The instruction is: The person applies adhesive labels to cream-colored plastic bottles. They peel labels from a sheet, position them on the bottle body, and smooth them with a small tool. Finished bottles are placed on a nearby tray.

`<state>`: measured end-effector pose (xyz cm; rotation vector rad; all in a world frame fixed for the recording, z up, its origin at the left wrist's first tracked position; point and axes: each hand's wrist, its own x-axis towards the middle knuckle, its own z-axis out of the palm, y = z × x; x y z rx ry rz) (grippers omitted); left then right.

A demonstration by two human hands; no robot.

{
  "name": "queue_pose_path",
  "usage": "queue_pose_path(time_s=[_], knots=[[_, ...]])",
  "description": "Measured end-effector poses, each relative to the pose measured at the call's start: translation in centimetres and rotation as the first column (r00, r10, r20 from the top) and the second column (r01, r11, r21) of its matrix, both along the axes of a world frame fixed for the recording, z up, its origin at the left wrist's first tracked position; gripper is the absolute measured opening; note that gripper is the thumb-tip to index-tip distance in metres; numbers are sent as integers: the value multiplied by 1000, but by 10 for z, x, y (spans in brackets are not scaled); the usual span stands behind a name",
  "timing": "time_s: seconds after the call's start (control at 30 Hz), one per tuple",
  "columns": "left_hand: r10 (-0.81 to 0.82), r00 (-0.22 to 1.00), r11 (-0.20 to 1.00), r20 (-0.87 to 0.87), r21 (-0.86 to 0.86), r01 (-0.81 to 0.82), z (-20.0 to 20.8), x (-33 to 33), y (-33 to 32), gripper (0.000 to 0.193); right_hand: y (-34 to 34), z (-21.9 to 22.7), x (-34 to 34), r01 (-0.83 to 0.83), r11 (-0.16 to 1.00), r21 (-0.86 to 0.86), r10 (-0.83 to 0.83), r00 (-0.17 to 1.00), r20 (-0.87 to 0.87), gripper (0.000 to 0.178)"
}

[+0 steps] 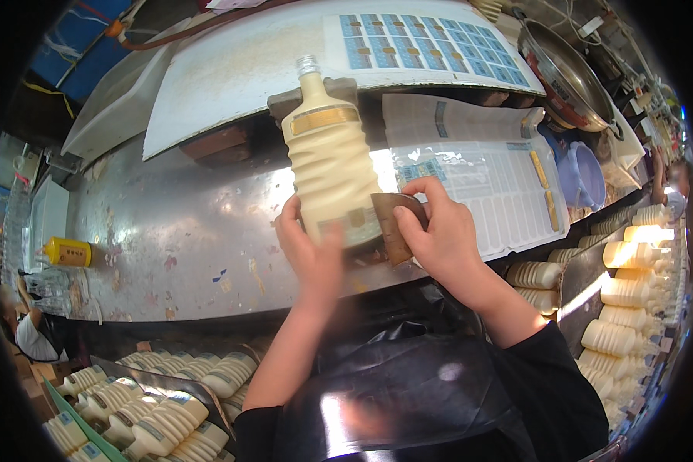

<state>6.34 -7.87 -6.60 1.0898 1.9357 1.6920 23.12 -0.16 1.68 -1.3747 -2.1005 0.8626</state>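
A cream-coloured bottle [331,158] with a rippled body, a clear threaded neck and a gold band label lies in front of me, its neck pointing away. Its shoulder rests by a brown block [285,102]. My left hand [312,250] is closed round the left side of its base, the thumb blurred by motion. In my right hand [443,231] is a curved brown pad [396,227], gripped between thumb and fingers at the bottle's lower right. A small label near the base is partly blurred.
Label sheets [431,42] lie on a white board [239,69]; a peeled backing sheet [477,169] lies right. A yellow bottle [68,252] is at left. A metal pan [566,73] and purple bucket [581,175] stand right. Crates of cream bottles [158,423] flank me. People are at both edges.
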Motion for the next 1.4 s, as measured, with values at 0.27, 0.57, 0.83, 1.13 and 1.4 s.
queue_pose_path(time_s=[0.27, 0.57, 0.83, 1.13, 1.4], knots=[[-78, 995, 994, -60, -86, 73, 6, 3, -5, 61, -19, 3, -7, -149, 988, -35, 146, 986, -76, 26], [-61, 993, 998, 101, 20, 59, -7, 1, -4, 56, 3, -53, 21, 29, 963, -267, -111, 948, -297, 22], [-88, 982, 996, 166, 41, 82, -9, -1, -5, 55, -17, -17, 1, -44, 999, -4, 42, 975, -220, 23], [-187, 930, 975, 318, 178, 135, -9, -4, -12, 66, -15, -31, 9, 42, 988, -148, -98, 911, -400, 21], [-189, 982, 980, -15, -67, 188, -12, -18, -26, 83, -22, -18, -2, -80, 995, 64, 90, 979, -185, 23]])
